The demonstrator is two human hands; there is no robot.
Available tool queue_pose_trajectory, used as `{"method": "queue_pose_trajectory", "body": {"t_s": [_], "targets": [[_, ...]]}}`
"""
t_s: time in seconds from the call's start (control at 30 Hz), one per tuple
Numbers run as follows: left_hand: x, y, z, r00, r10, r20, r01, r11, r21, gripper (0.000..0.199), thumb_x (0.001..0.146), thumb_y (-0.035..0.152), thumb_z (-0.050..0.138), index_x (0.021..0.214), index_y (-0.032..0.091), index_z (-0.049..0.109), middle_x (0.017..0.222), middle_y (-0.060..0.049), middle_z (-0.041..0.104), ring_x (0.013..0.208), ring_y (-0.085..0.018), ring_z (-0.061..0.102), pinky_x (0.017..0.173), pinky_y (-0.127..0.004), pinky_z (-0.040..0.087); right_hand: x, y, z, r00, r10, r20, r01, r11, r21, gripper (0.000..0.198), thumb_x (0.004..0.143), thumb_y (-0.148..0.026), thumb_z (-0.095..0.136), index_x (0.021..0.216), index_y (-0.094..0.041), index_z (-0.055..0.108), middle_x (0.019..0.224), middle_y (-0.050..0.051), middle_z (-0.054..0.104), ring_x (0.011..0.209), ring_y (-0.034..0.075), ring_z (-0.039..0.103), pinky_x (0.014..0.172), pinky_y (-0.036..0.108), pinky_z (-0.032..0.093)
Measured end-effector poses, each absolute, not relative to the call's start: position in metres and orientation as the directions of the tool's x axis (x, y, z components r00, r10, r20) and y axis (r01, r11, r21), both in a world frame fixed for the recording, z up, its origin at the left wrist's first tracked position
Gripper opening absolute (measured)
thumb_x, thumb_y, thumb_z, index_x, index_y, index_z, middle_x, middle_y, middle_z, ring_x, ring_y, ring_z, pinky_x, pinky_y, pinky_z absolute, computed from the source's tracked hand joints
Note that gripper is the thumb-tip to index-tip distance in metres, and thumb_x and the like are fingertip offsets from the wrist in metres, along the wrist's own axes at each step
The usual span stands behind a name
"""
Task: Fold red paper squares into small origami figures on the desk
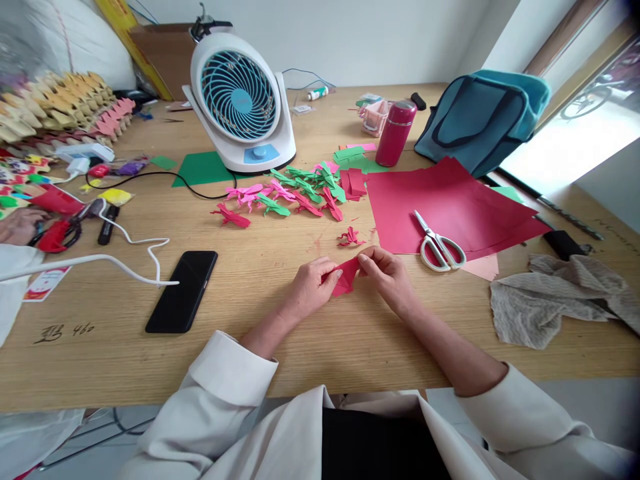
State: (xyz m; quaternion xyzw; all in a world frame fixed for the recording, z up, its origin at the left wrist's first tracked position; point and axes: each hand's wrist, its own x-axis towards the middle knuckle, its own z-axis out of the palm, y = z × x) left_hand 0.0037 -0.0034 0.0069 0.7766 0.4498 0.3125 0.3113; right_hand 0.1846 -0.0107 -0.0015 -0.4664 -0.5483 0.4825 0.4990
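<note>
While a piece of red paper (344,285) is held over the surface (250,267) in front of the person, its creases appear to be under work by the fingers. The left hand (316,283) grips one end, thumb laid on top; the right hand (387,273) nips the opposite upper corner between thumb and finger. For a sound fold, the left grip should probably act as anchor while the right aligns the edges, the crease then being pressed flat from middle to tip; tugging both ends at once could tear the paper. Just beyond the hands lies a small red folded figure (350,237), near enough to be brushed by a knuckle. Farther back, a cluster of green, pink and red folded pieces (307,190) bounds forward reach. To the right, white-handled scissors (433,239) rest on large red sheets (475,207), tips away from the person, handles across the near edge of the sheets. To the left, wood grain shows as far as a black phone (183,291), seemingly the wider room for moving. The front edge of the surface runs beneath both forearms.
</note>
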Motion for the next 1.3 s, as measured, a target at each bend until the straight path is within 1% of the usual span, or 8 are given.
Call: {"method": "queue_pose_trajectory", "body": {"t_s": [0.17,0.43,0.53,0.63,0.73,0.93,1.1,1.3], "targets": [[0.004,-0.003,0.006,0.378,0.896,0.235,0.491,-0.409,0.769,0.028,0.092,0.018,0.051,0.063,0.016,0.055,0.064,0.002,0.047,0.062,-0.01,0.045,0.061,-0.023,0.034,0.181,-0.008,-0.017,-0.123,0.986,0.115,-0.017,0.114,-0.993,0.031,0.079,-0.046,0.073,0.077,-0.021,0.056,0.07,-0.001,0.057,0.063,0.013,0.05,0.059,0.027,0.042],[0.003,-0.001,0.005,0.433,0.873,0.224,0.461,-0.428,0.778,0.029,0.094,0.024,0.051,0.069,0.015,0.062,0.068,0.0,0.05,0.067,-0.012,0.05,0.065,-0.024,0.039,0.184,-0.007,-0.012,-0.123,0.988,0.097,-0.022,0.095,-0.995,0.031,0.083,-0.047,0.069,0.073,-0.02,0.055,0.068,-0.001,0.056,0.062,0.012,0.048,0.058,0.027,0.04],[0.002,0.0,0.004,0.433,0.876,0.213,0.43,-0.408,0.806,0.02,0.092,0.024,0.054,0.083,0.016,0.069,0.074,-0.002,0.06,0.073,-0.014,0.055,0.071,-0.025,0.043,0.184,-0.008,-0.007,-0.119,0.99,0.077,-0.028,0.074,-0.997,0.035,0.082,-0.05,0.067,0.071,-0.021,0.053,0.065,-0.002,0.053,0.06,0.012,0.045,0.056,0.026,0.037],[-0.001,0.002,0.005,0.412,0.897,0.161,0.321,-0.308,0.896,0.02,0.089,0.026,0.06,0.103,0.016,0.07,0.093,-0.005,0.07,0.086,-0.017,0.063,0.079,-0.027,0.048,0.183,-0.008,-0.006,-0.119,0.99,0.07,-0.013,0.069,-0.998,0.037,0.082,-0.053,0.067,0.071,-0.021,0.053,0.064,-0.002,0.052,0.058,0.012,0.043,0.056,0.026,0.036],[-0.005,0.004,0.007,0.425,0.903,0.068,0.139,-0.139,0.98,0.032,0.088,0.038,0.062,0.108,0.014,0.069,0.104,-0.008,0.072,0.095,-0.02,0.065,0.083,-0.028,0.05,0.183,-0.009,-0.008,-0.128,0.989,0.078,0.01,0.08,-0.997,0.036,0.082,-0.053,0.067,0.072,-0.02,0.054,0.063,-0.002,0.052,0.058,0.012,0.043,0.055,0.027,0.034],[-0.006,0.003,0.006,0.46,0.878,-0.136,-0.148,0.226,0.963,0.045,0.089,0.056,0.057,0.104,0.015,0.068,0.096,-0.009,0.072,0.086,-0.018,0.067,0.078,-0.028,0.051,0.183,-0.013,-0.005,-0.202,0.969,0.144,0.084,0.163,-0.983,0.029,0.087,-0.046,0.065,0.075,-0.02,0.059,0.07,0.0,0.055,0.065,0.014,0.047,0.063,0.029,0.039],[0.002,-0.001,0.004,0.432,0.887,-0.164,-0.103,0.23,0.968,0.035,0.081,0.047,0.069,0.099,0.017,0.065,0.088,-0.002,0.068,0.074,-0.012,0.06,0.068,-0.021,0.047,0.184,-0.014,-0.004,-0.196,0.959,0.206,0.15,0.237,-0.96,0.029,0.087,-0.046,0.065,0.072,-0.02,0.062,0.07,0.0,0.052,0.066,0.014,0.044,0.062,0.03,0.038],[0.006,-0.003,0.006,0.447,0.881,-0.156,-0.159,0.25,0.955,0.039,0.078,0.049,0.072,0.098,0.017,0.064,0.086,0.0,0.066,0.072,-0.009,0.058,0.065,-0.019,0.044,0.183,-0.012,-0.008,-0.201,0.959,0.198,0.138,0.228,-0.964,0.029,0.086,-0.044,0.067,0.072,-0.02,0.06,0.069,-0.001,0.053,0.063,0.013,0.043,0.06,0.028,0.036]]}}
